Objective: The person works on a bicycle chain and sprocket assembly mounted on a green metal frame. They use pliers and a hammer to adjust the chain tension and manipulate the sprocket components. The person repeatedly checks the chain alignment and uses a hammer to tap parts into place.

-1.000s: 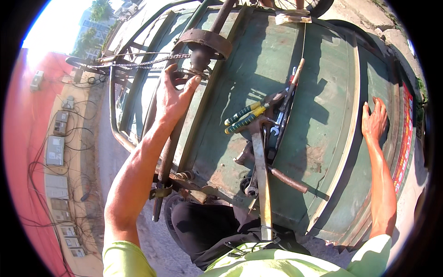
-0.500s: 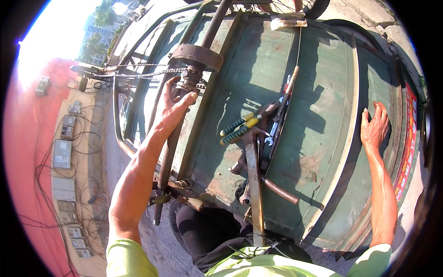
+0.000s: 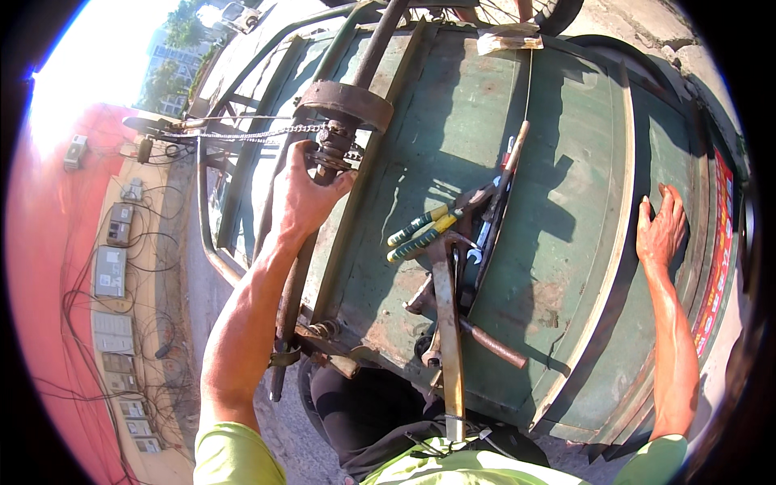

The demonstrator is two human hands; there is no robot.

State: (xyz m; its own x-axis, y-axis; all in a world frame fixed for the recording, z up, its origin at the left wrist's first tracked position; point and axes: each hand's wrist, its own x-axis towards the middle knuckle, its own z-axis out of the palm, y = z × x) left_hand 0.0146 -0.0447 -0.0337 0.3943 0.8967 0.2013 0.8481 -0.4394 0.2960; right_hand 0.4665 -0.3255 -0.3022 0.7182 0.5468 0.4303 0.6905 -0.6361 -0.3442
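A rusty axle runs lengthwise over an upturned green metal cart body. It carries a brown brake drum, with a sprocket and chain beside it. My left hand is closed around the axle's collar just below the drum, thumb on the right side; its farther fingers are partly hidden. Over on the right, my right hand rests on the green panel, fingers stretched out and holding nothing. Between my hands lie pliers with yellow-and-green handles, a hammer and an open-end wrench.
A long thin rod and a rusty bar lie among the tools. Raised ribs cross the panel. A spoked wheel stands at the far end. Meter boxes and loose cables hang on the wall at left.
My left hand has shifted slightly on the axle collar, its wrist turning a little. My right hand has slid slightly nearer along the panel. The tools lie as before.
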